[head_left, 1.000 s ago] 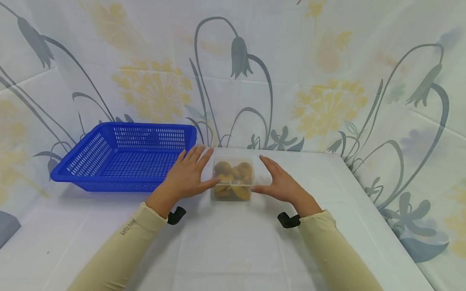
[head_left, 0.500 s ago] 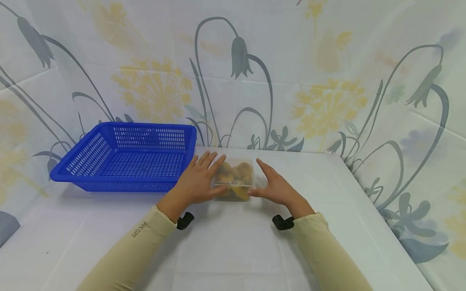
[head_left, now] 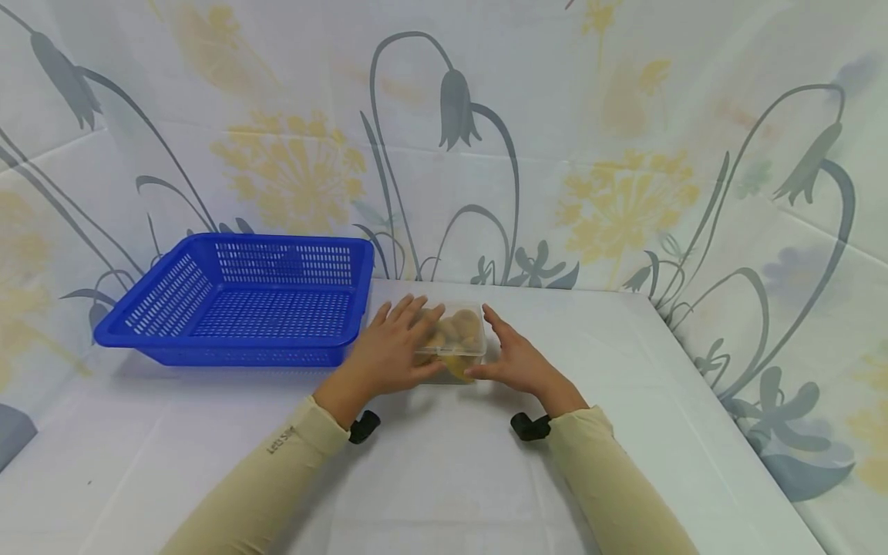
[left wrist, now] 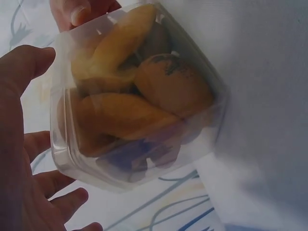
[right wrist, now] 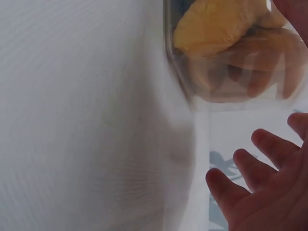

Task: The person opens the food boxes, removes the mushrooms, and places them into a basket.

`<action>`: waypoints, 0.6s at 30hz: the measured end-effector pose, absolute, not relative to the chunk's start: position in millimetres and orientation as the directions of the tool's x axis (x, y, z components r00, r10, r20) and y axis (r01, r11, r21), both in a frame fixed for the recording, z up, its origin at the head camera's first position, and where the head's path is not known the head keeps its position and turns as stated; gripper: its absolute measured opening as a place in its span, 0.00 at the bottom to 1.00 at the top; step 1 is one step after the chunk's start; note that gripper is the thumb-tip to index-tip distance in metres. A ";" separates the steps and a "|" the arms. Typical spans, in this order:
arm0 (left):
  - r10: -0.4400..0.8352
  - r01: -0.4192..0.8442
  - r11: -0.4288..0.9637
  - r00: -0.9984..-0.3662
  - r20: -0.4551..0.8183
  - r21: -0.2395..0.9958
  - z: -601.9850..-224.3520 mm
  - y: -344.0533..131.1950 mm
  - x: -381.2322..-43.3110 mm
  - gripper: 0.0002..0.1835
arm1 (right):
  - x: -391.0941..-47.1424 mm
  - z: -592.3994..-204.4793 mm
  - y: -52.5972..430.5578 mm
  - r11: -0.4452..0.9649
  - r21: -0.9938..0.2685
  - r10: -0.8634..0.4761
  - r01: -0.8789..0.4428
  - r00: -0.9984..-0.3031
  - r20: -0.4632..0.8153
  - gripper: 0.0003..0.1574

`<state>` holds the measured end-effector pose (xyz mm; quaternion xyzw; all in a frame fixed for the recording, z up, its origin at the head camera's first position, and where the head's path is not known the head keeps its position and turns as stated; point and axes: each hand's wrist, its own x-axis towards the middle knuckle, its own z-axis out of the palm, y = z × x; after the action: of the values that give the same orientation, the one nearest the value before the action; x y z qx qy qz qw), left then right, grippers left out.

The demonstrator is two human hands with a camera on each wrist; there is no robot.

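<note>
A clear plastic box [head_left: 460, 327] with a lid stands on the white table, packed with rounded and curved yellow-brown pieces [left wrist: 173, 86]. My left hand [head_left: 390, 353] is at the box's left side, fingers spread, covering part of it in the head view. In the left wrist view, the thumb and fingers of that hand lie around the lid end of the box. Beside the right wall is my right hand [head_left: 516, 358], its fingers extended and its thumb in front of the box. A gap shows between the right fingers and the box in the right wrist view.
To the left of the box, a blue perforated basket [head_left: 250, 356] sits close by the left hand. Behind the white table [head_left: 444, 478] hangs a flower-printed cloth [head_left: 444, 193]. A grey object [head_left: 14, 435] shows at the left edge.
Both hands have moved inward toward the box, the left hand to the right and the right hand slightly to the left. The box and basket stay in place.
</note>
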<state>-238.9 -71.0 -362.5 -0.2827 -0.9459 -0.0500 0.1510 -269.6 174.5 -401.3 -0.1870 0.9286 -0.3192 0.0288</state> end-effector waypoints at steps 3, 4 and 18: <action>0.526 0.561 0.828 -0.783 0.332 0.011 -364.7 -69.0 -239.9 0.41 | -271.8 -403.6 172.8 0.707 -0.631 -0.369 -0.319 -0.928 0.055 0.72; 0.527 0.563 0.826 -0.780 0.338 0.010 -365.3 -68.5 -240.2 0.41 | -272.5 -404.3 172.4 0.697 -0.643 -0.374 -0.318 -0.926 0.052 0.72; 0.557 0.620 0.785 -0.710 0.430 0.006 -373.0 -62.8 -246.8 0.36 | -280.8 -412.9 163.7 0.601 -0.769 -0.372 -0.217 -0.928 -0.029 0.73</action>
<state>-246.8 -62.8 -373.0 -0.3192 -0.9216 -0.0751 0.2075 -280.8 163.7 -412.9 -0.1655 0.8897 -0.4151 0.0933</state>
